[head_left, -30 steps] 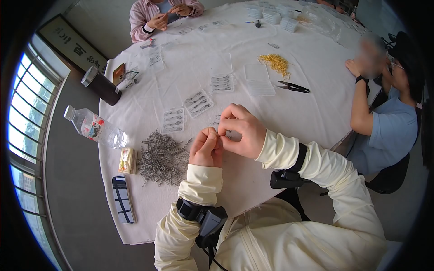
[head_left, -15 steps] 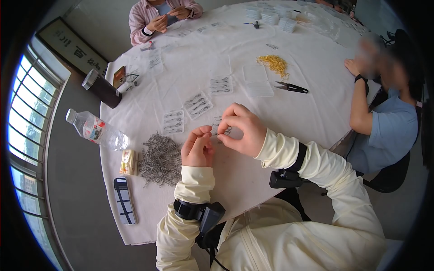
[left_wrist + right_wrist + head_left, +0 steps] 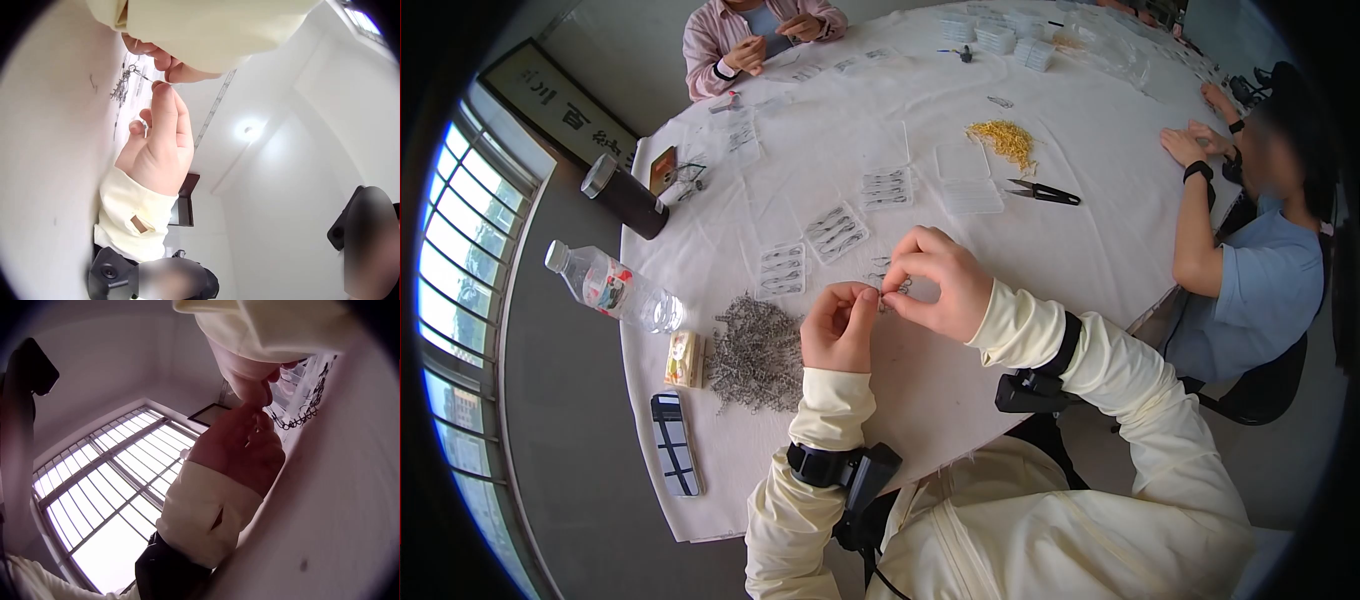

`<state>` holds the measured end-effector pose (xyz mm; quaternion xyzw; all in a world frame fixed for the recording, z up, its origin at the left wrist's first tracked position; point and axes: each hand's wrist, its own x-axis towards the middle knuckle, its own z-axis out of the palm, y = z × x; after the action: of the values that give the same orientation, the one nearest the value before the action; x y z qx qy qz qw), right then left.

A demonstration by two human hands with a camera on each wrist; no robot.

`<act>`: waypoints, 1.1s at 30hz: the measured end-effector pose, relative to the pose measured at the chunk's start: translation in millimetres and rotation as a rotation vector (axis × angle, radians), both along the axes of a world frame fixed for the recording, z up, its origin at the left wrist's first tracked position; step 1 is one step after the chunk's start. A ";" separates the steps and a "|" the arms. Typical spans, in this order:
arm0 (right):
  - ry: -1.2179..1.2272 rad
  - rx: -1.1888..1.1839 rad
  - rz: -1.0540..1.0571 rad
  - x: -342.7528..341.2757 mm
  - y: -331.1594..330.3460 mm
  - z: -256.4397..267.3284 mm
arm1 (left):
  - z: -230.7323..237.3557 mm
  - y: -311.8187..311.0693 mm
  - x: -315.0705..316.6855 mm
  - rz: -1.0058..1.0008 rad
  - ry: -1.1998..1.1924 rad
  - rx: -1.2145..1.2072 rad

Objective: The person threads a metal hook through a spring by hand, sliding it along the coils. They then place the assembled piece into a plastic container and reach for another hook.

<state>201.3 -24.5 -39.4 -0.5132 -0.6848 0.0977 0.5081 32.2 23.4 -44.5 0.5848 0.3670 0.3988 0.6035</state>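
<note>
Over the near part of the table, both hands meet fingertip to fingertip. My right hand [image 3: 948, 290] pinches a small, thin metal wire piece [image 3: 144, 76] between thumb and index finger. The left hand [image 3: 838, 328] brings its thumb and index finger together at the same piece, its other fingers curled in; most of the piece is hidden by the fingertips. Several small metal pieces [image 3: 121, 90] lie just beyond the hands. Beside the left hand spreads a heap of grey, curly metal pieces [image 3: 752, 355].
Beyond the hands lie clear boxes [image 3: 836, 232] holding metal pieces, black snips [image 3: 1048, 192] and a yellow pile [image 3: 1002, 145]. A plastic bottle [image 3: 615, 288], dark flask [image 3: 628, 198], small packet [image 3: 685, 360] and phone [image 3: 675, 442] line the left edge. Two people sit around the table.
My left hand drew away leftward from the right, then its thumb and index finger came back to the right fingertips. The right hand stayed nearly still. The person at right lowered a hand.
</note>
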 end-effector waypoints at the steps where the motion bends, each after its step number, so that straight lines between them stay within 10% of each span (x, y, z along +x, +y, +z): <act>1: -0.005 -0.004 0.002 0.2 -0.1 0.5 | -1.5 1.3 -0.6 -0.003 0.019 0.005; 33: -0.266 -0.153 0.041 14.7 2.9 -6.3 | -6.4 6.9 -0.2 0.042 0.021 0.087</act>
<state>216.0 -21.6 -45.7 -0.5448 -0.7469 0.0910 0.3703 32.0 30.3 -50.9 0.6071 0.3677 0.4207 0.5650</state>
